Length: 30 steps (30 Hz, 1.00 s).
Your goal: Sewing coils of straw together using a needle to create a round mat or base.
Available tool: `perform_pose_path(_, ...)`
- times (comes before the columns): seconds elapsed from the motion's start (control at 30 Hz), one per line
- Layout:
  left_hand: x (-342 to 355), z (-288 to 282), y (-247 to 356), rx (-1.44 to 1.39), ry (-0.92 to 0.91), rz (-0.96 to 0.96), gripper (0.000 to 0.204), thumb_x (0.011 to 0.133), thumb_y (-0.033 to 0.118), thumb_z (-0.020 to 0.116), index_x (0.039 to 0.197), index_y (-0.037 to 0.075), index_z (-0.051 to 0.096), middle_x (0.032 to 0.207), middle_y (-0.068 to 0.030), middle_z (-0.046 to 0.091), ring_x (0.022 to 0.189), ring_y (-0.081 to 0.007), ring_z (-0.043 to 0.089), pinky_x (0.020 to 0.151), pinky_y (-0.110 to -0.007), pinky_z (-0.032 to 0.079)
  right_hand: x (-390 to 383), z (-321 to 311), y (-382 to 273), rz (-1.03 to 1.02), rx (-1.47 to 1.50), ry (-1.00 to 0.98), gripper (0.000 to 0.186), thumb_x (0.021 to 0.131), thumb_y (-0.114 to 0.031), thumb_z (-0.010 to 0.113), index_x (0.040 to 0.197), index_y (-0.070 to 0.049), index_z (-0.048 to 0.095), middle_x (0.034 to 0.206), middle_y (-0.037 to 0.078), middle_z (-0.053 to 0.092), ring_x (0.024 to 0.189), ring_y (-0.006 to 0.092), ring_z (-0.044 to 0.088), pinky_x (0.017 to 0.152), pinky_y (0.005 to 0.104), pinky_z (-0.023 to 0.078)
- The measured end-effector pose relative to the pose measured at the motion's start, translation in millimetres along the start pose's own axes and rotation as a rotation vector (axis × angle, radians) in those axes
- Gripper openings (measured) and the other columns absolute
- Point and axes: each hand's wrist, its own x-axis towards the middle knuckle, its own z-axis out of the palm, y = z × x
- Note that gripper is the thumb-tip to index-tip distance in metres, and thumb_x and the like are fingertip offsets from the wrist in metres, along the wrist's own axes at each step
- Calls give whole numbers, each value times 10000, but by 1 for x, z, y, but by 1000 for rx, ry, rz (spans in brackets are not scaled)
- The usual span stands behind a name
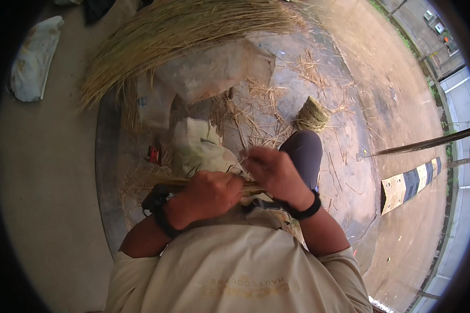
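Note:
My left hand [211, 192] is closed round a thin bundle of dry straw [168, 181] lying crosswise in front of my body. The straw sticks out to the left of the fist, and a short piece shows on its right. Close by on the right, my right hand [278, 173] is raised over that end, its fingers smeared by motion. Whether they pinch a stalk cannot be made out. A pale patterned cloth [199, 148] drapes over my leg just beyond the hands. Dark cloth covers my right knee [304, 151].
A big sheaf of long straw [193, 36] lies across the far left, beside a plastic sheet [209, 70]. Right of it stands a coil of plaited straw [313, 113]. Loose stalks litter the grey mat [344, 172]. A small red packet [154, 155] and a striped barrier [410, 185] lie farther out.

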Motion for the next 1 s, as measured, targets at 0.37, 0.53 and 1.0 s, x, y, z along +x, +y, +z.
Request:
perform_pose_path(0.37,-61,-93,-84,292,-75,-394,130,957,183,666,950,80,587,794,-158,686,709,-384,702,627,-502,553,-71,-186,12,-134,1118,424,319,1122,-148,468,1381,11,564,830,-27,533,518,42,320,388,207,243)
perform_pose_path(0.53,-135,-154,-133,589,-102,-639,144,966,187,664,951,63,594,835,-185,691,748,-431,685,651,-523,543,-171,-333,75,-71,846,947,359,1115,-113,462,1420,56,548,845,-2,510,523,51,292,406,213,214)
perform_pose_path(1.0,-34,-67,-40,-151,-178,-313,279,938,241,718,1170,89,688,898,-211,723,819,-416,719,695,-494,577,-33,-54,-11,-181,-5,-16,359,1044,-239,629,1304,6,663,1301,216,691,1236,284,649,1038,362,492)
